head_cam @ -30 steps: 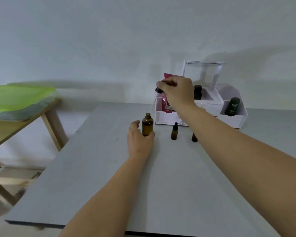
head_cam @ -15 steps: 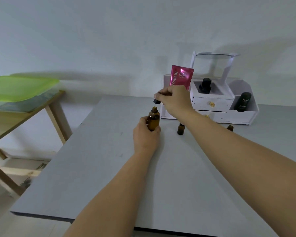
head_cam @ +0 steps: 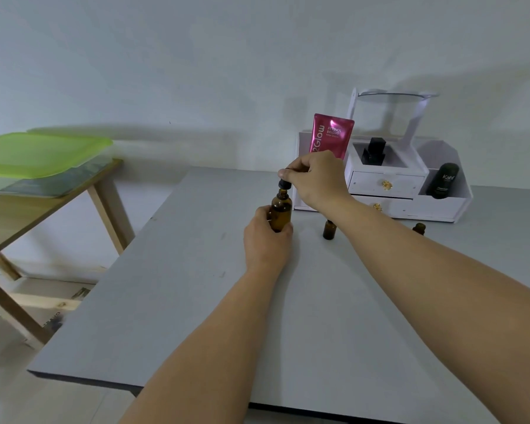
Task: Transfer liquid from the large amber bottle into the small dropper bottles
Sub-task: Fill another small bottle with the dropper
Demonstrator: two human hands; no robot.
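Observation:
The large amber bottle (head_cam: 280,211) stands upright on the grey table (head_cam: 196,301), its neck uncapped. My left hand (head_cam: 265,240) wraps around its lower body. My right hand (head_cam: 315,179) pinches a black dropper cap (head_cam: 283,184) directly above the bottle's mouth, nearly touching it. A small amber dropper bottle (head_cam: 329,230) stands to the right, partly behind my right forearm. Another small amber bottle (head_cam: 419,228) sits further right, close to the organiser.
A white cosmetic organiser (head_cam: 410,206) with drawers stands at the back right, holding a pink tube (head_cam: 331,136), a black bottle (head_cam: 374,151) and a dark Kahf bottle (head_cam: 442,180). A wooden side table (head_cam: 52,197) with a green lid (head_cam: 40,153) is at the left.
My right hand has come down from in front of the organiser with the dropper cap to just over the large bottle's mouth. My left hand has closed more fully around the bottle.

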